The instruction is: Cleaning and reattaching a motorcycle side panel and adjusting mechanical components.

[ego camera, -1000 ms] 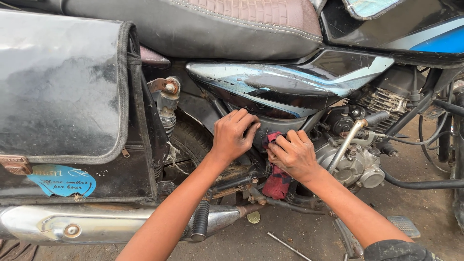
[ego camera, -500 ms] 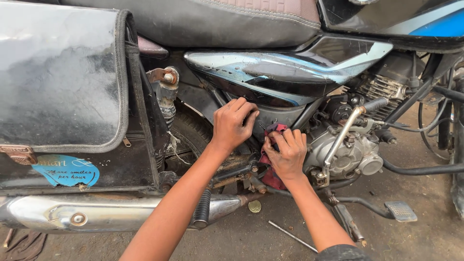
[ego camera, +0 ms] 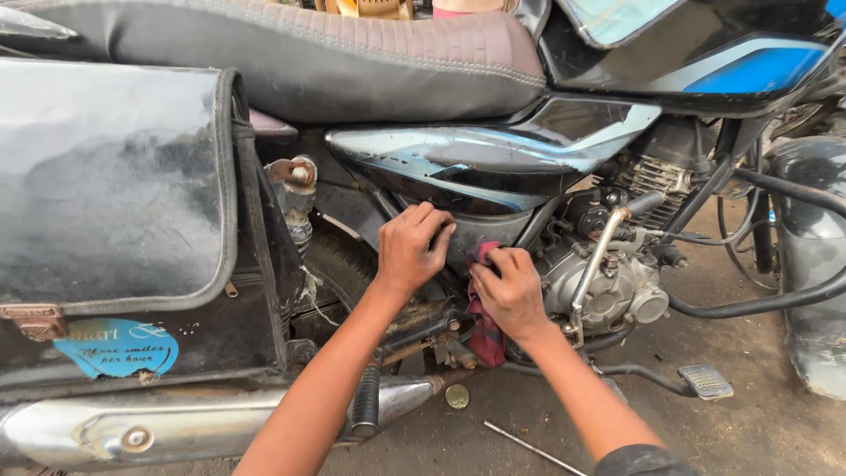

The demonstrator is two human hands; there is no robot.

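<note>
A black motorcycle stands side-on in front of me, with a black and blue side panel (ego camera: 476,163) below the seat (ego camera: 335,53). My left hand (ego camera: 411,247) rests with curled fingers against the lower edge of that panel. My right hand (ego camera: 507,291) presses a dark red rag (ego camera: 485,339) against the frame just under the panel, beside the engine (ego camera: 608,286). The rag hangs down below my fingers. What lies behind the rag is hidden.
A large black saddlebag (ego camera: 115,203) with a blue sticker fills the left. Below it runs the chrome exhaust pipe (ego camera: 203,423). A kick lever (ego camera: 599,256) and a footrest (ego camera: 705,381) stick out at right. A coin-like disc (ego camera: 456,397) and a thin metal rod (ego camera: 529,448) lie on the dirt ground.
The view has shifted a little relative to the motorcycle. Both hands stay under the side panel, and the right hand still works the rag against the frame.
</note>
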